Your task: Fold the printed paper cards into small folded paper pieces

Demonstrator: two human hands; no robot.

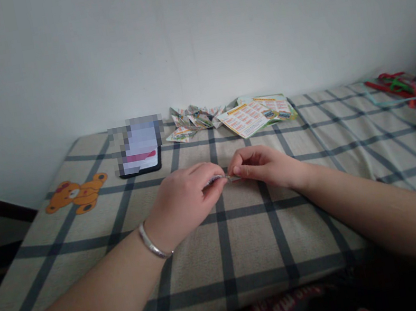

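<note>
My left hand (185, 198), with a silver bangle on its wrist, is closed around one end of a thin, narrow strip of folded paper (218, 178). My right hand (268, 166) pinches the other end between thumb and fingers. The fingertips of both hands almost meet over the middle of the tablecloth. Most of the paper is hidden by the fingers, and its exact folded shape is too small to make out.
Behind my hands lie folded paper pieces (193, 119) and a stack of printed sheets (248, 119) near the wall. A phone (140, 148) and an orange bear figure (77, 195) are at left. Coloured ribbons (415, 96) lie at far right on the checked tablecloth (248, 245).
</note>
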